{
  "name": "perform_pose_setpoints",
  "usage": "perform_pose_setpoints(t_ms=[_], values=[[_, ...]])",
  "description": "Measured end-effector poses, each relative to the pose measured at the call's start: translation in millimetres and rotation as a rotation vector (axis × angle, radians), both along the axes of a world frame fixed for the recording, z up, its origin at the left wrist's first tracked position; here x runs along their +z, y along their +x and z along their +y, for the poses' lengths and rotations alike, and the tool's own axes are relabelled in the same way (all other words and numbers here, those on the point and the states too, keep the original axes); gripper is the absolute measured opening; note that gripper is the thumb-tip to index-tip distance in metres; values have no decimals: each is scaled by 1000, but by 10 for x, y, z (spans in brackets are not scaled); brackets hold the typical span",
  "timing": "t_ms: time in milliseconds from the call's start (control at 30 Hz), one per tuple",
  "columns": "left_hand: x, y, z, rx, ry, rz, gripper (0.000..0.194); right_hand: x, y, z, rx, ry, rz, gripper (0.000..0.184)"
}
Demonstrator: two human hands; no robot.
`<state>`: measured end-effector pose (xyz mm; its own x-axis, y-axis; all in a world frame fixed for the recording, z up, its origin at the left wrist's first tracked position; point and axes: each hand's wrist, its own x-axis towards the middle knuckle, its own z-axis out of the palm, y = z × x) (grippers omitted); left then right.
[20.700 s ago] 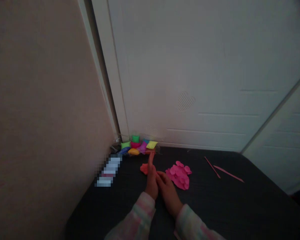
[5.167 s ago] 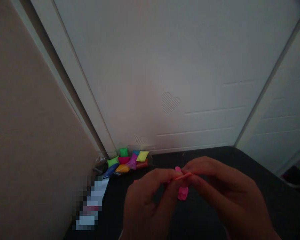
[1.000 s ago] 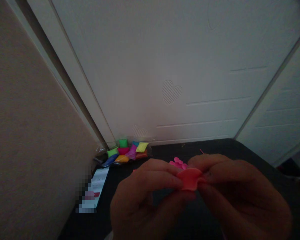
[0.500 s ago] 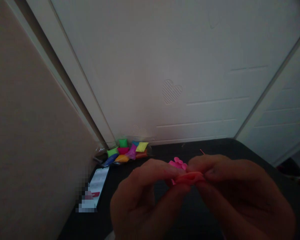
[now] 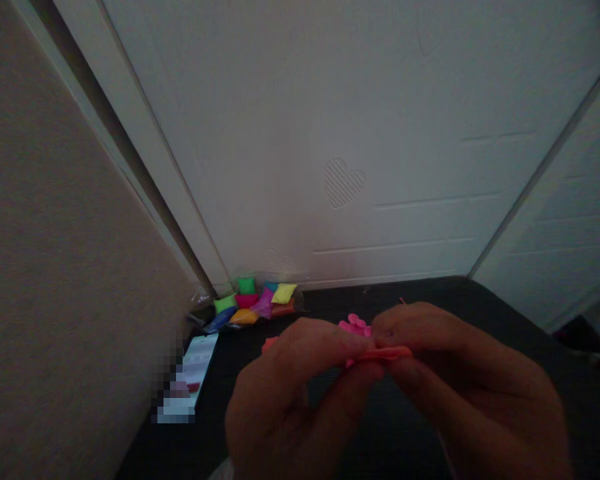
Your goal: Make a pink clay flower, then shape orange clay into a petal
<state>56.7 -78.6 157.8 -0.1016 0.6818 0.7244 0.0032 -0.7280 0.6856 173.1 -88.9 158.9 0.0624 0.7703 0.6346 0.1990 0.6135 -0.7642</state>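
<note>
Between my two hands, raised over the dark table [image 5: 380, 433], is a thin flattened piece of coral-pink modelling clay [image 5: 383, 354]. My left hand [image 5: 300, 393] pinches its left side between thumb and fingers. On the right side, the thumb and fingertips of my right hand [image 5: 470, 387] press on the same clay, folded edge-on toward me. Behind my fingers lies a bright pink clay piece with small round discs [image 5: 355, 325], its lower part hidden. A coral clay lump [image 5: 269, 344] peeks out past my left knuckles.
Several coloured clay packets [image 5: 245, 317] in clear wrap lie at the table's back left. A lit phone [image 5: 200, 360], partly pixelated, rests at the left edge. A white panel with heart patterns [image 5: 344, 183] rises behind the table; a beige wall [image 5: 80, 300] stands left.
A second ago the clay faced me as a wide, curved sheet; now it is pressed flatter and seen edge-on. My right fingers have shifted slightly inward. Earlier, my palms were pressed together farther off.
</note>
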Motion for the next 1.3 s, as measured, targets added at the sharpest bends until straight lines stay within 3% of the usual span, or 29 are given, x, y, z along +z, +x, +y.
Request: perform_pose_setpoints(t_ms=[167, 300, 500, 600, 833, 933, 1100, 1300], values=[[32, -74, 44, -85, -64, 129, 27, -10, 33, 1, 46, 4, -62, 13], [52, -125, 86, -129, -63, 188, 17, -7, 50, 13, 48, 25, -91, 11], [33, -126, 85, 5, -38, 227, 17, 21, 62, 17, 83, -64, -103, 12], [34, -109, 81, 36, -51, 244, 15, 22, 72, 17, 43, -82, -131, 13], [71, -138, 132, -60, -170, 377, 18, -21, 49, 46, -70, -31, -152, 15], [73, -162, 147, -44, -166, 449, 15, -21, 56, 59, -97, -17, -194, 20], [29, -170, 146, 75, 6, 504, 18, -3, 104, 83, -126, 47, -315, 16], [26, -187, 111, 303, 339, 529, 26, -15, 166, 58, -229, 412, -445, 27]])
